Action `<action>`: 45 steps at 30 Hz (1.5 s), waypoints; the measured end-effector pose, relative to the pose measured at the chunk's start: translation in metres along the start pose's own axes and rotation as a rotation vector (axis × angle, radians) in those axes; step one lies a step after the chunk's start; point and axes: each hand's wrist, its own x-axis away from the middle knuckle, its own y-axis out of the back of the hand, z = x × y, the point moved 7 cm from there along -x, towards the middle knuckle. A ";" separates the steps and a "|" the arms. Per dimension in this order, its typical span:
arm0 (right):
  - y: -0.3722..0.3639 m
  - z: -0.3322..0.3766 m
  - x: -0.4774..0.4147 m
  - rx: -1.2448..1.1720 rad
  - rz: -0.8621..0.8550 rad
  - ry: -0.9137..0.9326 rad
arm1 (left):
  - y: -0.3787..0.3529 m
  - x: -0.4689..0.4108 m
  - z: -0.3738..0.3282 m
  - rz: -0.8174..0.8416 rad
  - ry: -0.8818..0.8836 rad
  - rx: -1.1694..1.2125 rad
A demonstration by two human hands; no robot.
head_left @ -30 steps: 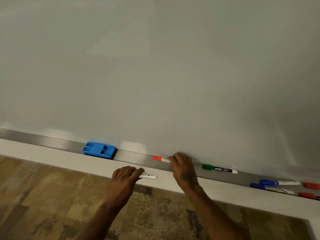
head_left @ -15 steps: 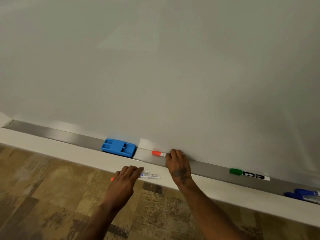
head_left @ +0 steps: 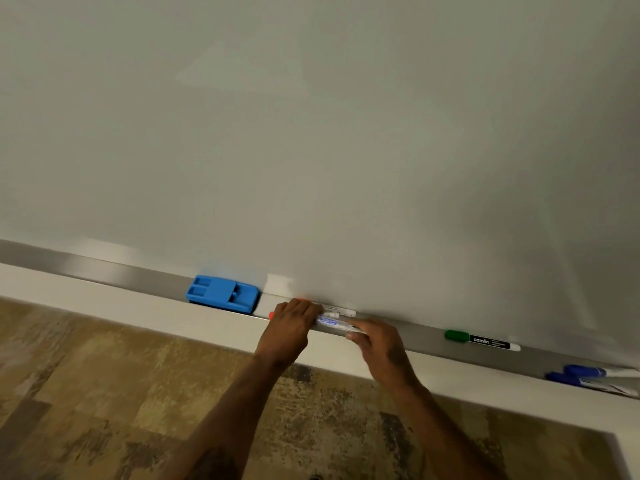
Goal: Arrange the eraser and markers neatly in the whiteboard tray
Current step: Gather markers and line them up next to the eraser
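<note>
A blue eraser point(head_left: 223, 298) lies in the grey metal tray point(head_left: 104, 270) under the whiteboard. Just right of it, my left hand point(head_left: 289, 329) grips the red-capped end of a white marker point(head_left: 334, 323) lying over the tray's front edge. My right hand point(head_left: 375, 342) pinches the same marker's other end. A second red-capped marker point(head_left: 337, 310) lies behind it against the board, mostly hidden by my left hand. Further right a green-capped marker point(head_left: 481, 339) rests in the tray, then two blue-capped markers point(head_left: 585, 375) at the frame's right edge.
The whiteboard point(head_left: 311, 133) fills the upper view. A white ledge point(head_left: 121, 299) runs below the tray, and patterned brown floor point(head_left: 104, 393) lies beneath it.
My left hand has risen from below the ledge and brought its marker up to the tray. My right hand has left the rear red marker and taken the other end. The view shifted.
</note>
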 end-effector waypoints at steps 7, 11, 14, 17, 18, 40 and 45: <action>0.049 -0.058 0.018 0.076 -0.044 -0.145 | -0.020 -0.023 -0.016 0.025 -0.103 -0.026; 0.044 -0.058 0.018 0.080 -0.012 -0.145 | -0.027 -0.023 -0.011 0.013 -0.086 -0.041; 0.031 -0.045 0.012 0.050 0.001 -0.134 | -0.016 -0.015 -0.001 -0.051 -0.028 -0.012; 0.016 -0.028 0.004 -0.002 0.005 -0.128 | 0.010 -0.004 0.021 -0.183 0.133 0.052; 0.011 -0.023 0.002 -0.008 0.011 -0.129 | 0.016 0.000 0.030 -0.204 0.201 0.085; -0.010 -0.037 -0.017 -0.092 -0.090 -0.513 | -0.017 -0.002 0.067 0.257 0.605 0.252; -0.030 -0.029 -0.028 -0.214 -0.014 -0.593 | -0.024 -0.003 0.071 0.281 0.668 0.343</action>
